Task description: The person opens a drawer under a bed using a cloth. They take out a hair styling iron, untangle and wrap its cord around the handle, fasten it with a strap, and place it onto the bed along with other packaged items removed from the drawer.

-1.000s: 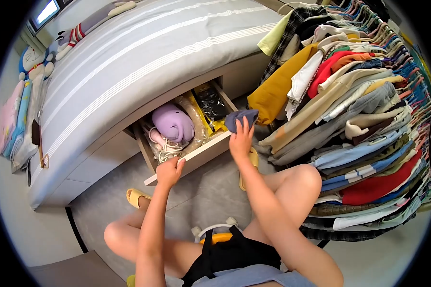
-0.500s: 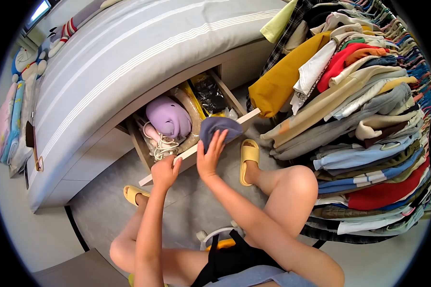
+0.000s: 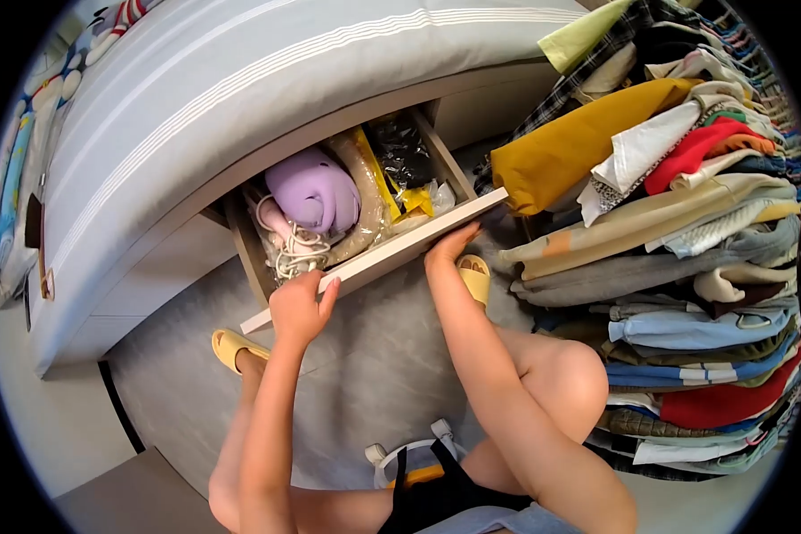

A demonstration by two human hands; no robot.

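Observation:
An under-bed drawer point(image 3: 392, 258) stands pulled out, its front panel facing me. My left hand point(image 3: 303, 307) is closed over the top edge of that panel, left of its middle, with the thumb up. Against the panel's outer face near the right end rests my right hand point(image 3: 452, 247), its fingers together and partly hidden, with no cloth in it. Inside the drawer lie a purple plush item point(image 3: 313, 191), a pink device with a white cord point(image 3: 298, 252), a clear plastic-wrapped roll point(image 3: 365, 187) and a black item in plastic point(image 3: 400, 151) beside yellow packaging.
The bed point(image 3: 222, 98) with a striped grey cover rises above the drawer. A rack of hanging clothes point(image 3: 685, 249) fills the right side. Yellow slippers point(image 3: 231, 349) are on my feet on the grey floor, and a white-framed stool point(image 3: 409, 454) is between my legs.
The dark blue cloth that was in my right hand is out of sight. My right hand has moved right and down to the panel's face. The view has shifted slightly.

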